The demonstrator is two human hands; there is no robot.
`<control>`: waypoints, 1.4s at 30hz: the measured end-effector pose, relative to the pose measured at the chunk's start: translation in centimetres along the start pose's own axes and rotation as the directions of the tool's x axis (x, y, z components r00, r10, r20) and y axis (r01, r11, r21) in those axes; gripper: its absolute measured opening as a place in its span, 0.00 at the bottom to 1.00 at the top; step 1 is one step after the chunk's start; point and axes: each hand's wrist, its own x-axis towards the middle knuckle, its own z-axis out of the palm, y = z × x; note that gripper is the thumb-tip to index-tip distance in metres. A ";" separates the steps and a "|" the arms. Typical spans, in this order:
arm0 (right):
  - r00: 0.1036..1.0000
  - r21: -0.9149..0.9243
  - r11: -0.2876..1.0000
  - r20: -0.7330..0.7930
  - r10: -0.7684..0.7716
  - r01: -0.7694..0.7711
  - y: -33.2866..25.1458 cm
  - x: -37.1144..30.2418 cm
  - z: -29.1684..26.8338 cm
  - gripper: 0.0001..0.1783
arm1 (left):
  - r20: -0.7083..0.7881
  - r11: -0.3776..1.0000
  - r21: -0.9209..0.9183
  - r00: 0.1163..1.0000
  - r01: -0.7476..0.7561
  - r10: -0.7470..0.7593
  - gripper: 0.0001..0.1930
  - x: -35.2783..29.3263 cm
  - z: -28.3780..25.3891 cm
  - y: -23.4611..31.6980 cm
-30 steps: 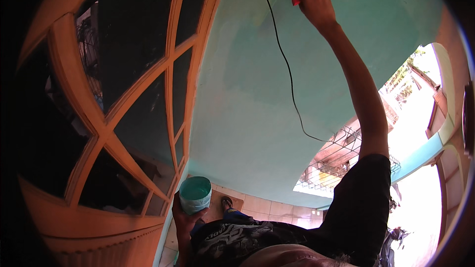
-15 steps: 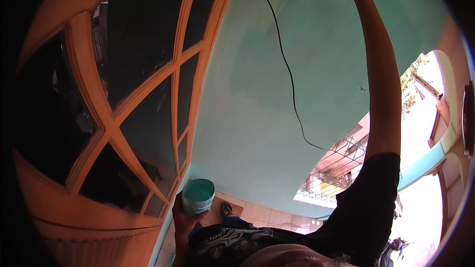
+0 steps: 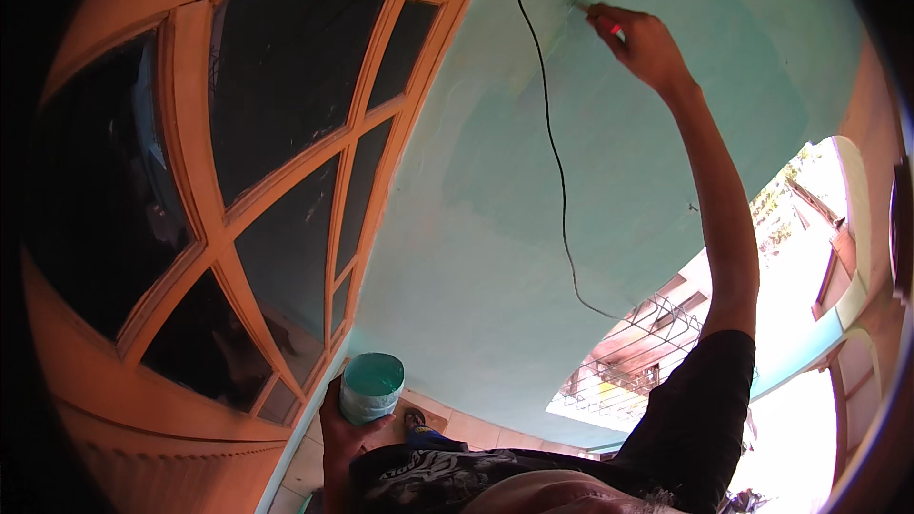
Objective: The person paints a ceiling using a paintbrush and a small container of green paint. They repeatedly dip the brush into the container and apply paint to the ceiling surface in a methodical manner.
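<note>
High on the green wall (image 3: 457,257), my right hand (image 3: 655,52) is closed round a paintbrush, whose red handle (image 3: 617,30) shows between the fingers. The brush tip meets the wall, left of the hand; the bristles are mostly too small to make out. Part of the wall around there is a darker green with an uneven edge. Low down, beside the door frame, my left hand (image 3: 338,433) grips a round paint tub (image 3: 369,407) from its left side and underneath. Green paint shows inside the tub, which is held roughly upright.
A black cable (image 3: 554,148) hangs down the wall, left of my right arm. To the left stands an orange wooden door (image 3: 205,195) with dark glass panes. A wire grille (image 3: 657,324) and bright openings lie at right. Floor tiles (image 3: 484,434) and my foot (image 3: 413,419) show below.
My right hand has come down from the top edge, moving left, so the paintbrush now shows at the wall. The tub stays in my left hand; the whole view has shifted slightly.
</note>
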 end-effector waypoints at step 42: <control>0.934 0.109 0.994 -0.356 0.037 0.002 -3.2 -5.1 2.8 0.14 | 0.002 0.999 0.033 0.999 -0.040 0.040 0.43 -0.8 0.0 0.2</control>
